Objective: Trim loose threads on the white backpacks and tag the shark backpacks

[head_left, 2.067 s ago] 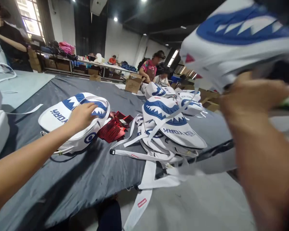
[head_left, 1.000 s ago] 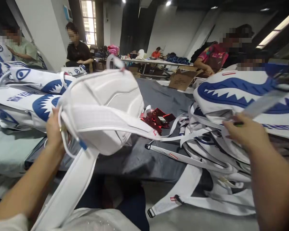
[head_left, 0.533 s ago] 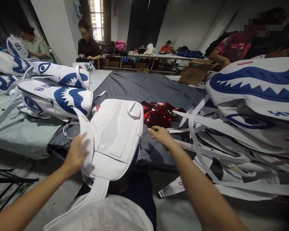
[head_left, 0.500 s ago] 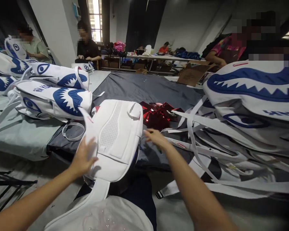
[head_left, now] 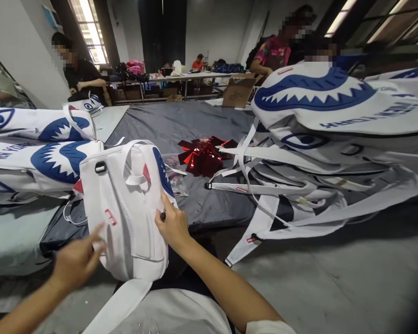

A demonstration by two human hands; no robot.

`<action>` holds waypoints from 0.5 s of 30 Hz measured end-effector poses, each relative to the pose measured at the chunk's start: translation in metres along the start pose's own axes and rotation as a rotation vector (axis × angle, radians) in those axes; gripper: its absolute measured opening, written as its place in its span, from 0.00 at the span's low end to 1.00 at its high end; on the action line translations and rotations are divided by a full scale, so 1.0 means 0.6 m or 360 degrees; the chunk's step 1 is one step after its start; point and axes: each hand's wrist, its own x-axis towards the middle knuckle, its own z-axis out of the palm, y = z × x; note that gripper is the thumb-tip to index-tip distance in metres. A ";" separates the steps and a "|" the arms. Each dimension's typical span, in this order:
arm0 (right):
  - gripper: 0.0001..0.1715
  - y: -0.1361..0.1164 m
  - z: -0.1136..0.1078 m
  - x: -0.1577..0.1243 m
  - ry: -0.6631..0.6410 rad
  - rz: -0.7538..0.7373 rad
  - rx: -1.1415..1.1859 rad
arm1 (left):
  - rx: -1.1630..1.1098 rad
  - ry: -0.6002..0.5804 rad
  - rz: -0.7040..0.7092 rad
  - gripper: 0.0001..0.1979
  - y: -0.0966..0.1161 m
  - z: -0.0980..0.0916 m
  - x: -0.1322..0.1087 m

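Observation:
A white backpack (head_left: pixel 125 208) with a blue shark-mouth print stands upright on my lap against the table edge, its strap side facing me. My right hand (head_left: pixel 172 222) presses on its right side with fingers closed around a small dark object I cannot make out. My left hand (head_left: pixel 77 260) hovers at the lower left of the backpack, fingers loosely spread and holding nothing. A white strap (head_left: pixel 120 304) hangs from the backpack down over my lap.
A pile of red shiny tags (head_left: pixel 204 155) lies on the grey table cover (head_left: pixel 181 125). Stacked shark backpacks (head_left: pixel 320 111) with trailing straps fill the right; more backpacks (head_left: pixel 38 144) lie on the left. Other people work at the back near a cardboard box (head_left: pixel 237 92).
The backpack has been turned and stood upright, its blue print now showing at the side. My right hand moved in from the table onto its right edge; my left hand dropped lower.

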 end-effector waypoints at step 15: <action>0.24 0.206 0.084 0.164 -0.0445 -0.0366 -0.0385 | -0.0133 -0.0290 -0.0247 0.26 -0.027 -0.024 0.422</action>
